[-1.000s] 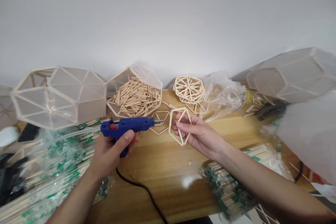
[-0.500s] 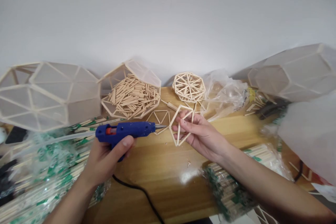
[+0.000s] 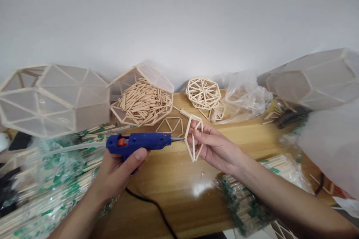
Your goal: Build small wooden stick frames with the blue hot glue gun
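My left hand [image 3: 120, 171] is closed round the handle of a blue hot glue gun [image 3: 140, 145], thumb along its side. A pale glue stick [image 3: 84, 145] sticks out of the gun's back end. Its metal nozzle reaches the left corner of a small wooden stick frame [image 3: 193, 153]; whether they touch I cannot tell. My right hand [image 3: 214, 143] pinches this frame, made of thin sticks joined in triangles, between thumb and fingers. Behind the gun, a flat stick frame [image 3: 169, 127] lies on the wooden table [image 3: 168, 201].
A panelled polyhedral bowl [image 3: 143, 104] holds many short sticks. Beside it stand a stick ball-like frame [image 3: 204, 93] and a crumpled plastic bag [image 3: 246, 95]. Larger panelled shapes [image 3: 56, 101] flank both sides. Bagged sticks [image 3: 50, 198] lie left and right. A black cord [image 3: 157, 205] crosses the table.
The frame in my right hand has turned to appear narrower and moved slightly down. The glue gun has shifted a little right and down, its nozzle still at the frame's left corner.
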The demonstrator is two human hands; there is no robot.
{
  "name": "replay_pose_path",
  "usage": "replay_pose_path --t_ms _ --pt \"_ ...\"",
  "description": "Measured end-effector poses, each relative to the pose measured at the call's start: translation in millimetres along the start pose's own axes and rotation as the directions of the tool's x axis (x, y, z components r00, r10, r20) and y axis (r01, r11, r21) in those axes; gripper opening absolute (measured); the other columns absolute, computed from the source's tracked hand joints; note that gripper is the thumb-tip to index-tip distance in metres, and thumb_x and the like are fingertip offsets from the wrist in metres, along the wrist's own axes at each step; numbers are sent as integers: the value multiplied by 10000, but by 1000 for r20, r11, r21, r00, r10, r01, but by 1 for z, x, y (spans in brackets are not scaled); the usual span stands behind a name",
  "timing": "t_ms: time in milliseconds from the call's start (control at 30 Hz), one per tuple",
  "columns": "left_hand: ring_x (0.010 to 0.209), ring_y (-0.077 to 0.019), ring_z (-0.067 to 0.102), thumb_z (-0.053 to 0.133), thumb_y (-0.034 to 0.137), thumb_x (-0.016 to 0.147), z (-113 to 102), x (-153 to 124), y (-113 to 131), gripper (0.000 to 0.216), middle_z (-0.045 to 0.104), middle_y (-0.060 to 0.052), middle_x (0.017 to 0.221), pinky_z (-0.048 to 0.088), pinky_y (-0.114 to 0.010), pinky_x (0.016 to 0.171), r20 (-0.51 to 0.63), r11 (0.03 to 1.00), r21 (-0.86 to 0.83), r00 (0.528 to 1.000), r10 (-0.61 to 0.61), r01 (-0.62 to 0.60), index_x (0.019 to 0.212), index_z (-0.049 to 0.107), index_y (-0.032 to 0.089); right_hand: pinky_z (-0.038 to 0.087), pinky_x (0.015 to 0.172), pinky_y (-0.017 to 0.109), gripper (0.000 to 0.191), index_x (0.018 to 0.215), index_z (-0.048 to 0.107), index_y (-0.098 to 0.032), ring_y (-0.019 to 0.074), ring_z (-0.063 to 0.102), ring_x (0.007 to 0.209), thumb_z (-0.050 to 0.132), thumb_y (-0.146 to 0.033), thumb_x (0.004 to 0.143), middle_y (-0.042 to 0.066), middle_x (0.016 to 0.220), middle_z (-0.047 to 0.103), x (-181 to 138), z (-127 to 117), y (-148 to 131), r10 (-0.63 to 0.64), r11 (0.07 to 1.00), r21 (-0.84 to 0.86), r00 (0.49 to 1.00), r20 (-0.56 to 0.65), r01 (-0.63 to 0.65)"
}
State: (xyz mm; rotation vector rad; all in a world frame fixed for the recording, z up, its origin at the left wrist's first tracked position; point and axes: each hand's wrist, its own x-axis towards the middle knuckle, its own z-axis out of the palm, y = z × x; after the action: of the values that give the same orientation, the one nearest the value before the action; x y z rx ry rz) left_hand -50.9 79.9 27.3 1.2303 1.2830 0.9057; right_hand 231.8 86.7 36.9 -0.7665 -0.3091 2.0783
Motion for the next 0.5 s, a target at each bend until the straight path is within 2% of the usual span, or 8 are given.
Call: replay_pose_path --t_ms 500 --pt "558 -157 535 728 616 897 -6 -3 -11 500 612 -39 606 431 -256 479 65 998 59 997 33 -37 642 678 188 564 626 192 296 951 702 -186 101 712 726 958 -188 802 -33 783 719 1 -2 2 5 1000 -1 1000 15 -5"
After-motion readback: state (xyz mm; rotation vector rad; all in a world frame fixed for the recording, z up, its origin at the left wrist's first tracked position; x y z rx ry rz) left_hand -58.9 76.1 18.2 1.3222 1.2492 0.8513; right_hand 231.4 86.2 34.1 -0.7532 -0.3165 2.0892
